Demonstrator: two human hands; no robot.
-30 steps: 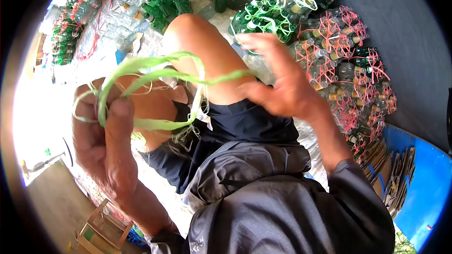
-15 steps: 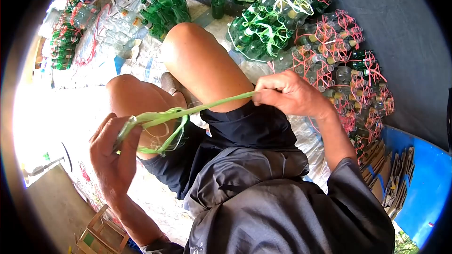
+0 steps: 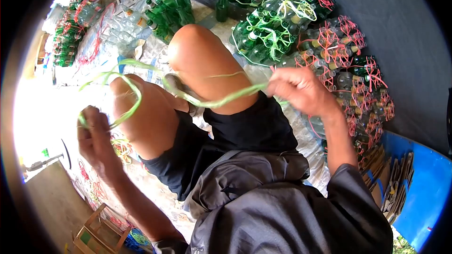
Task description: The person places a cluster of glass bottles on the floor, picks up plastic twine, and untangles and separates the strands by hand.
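A light green plastic string [image 3: 221,100] runs in loose, wavy loops between my two hands, above my knees. My left hand [image 3: 98,136] is closed on one end of it, at the left over the bright floor. My right hand [image 3: 301,90] pinches the other end beside my right thigh, with the fingers curled in. Between the hands the string curves up in a loop over my left knee and is partly blurred by motion.
Bundles of green bottles [image 3: 263,37] tied with green string stand ahead. Clear bottles [image 3: 329,42] tied with pink string line the dark wall at right. Loose green bottles [image 3: 169,11] stand ahead. A blue panel [image 3: 423,178] with flattened cardboard is at right, a wooden stool [image 3: 101,233] lower left.
The string was a taut, folded bundle between the hands; now it has loosened into open loops. My left hand has moved slightly left, my right hand slightly right.
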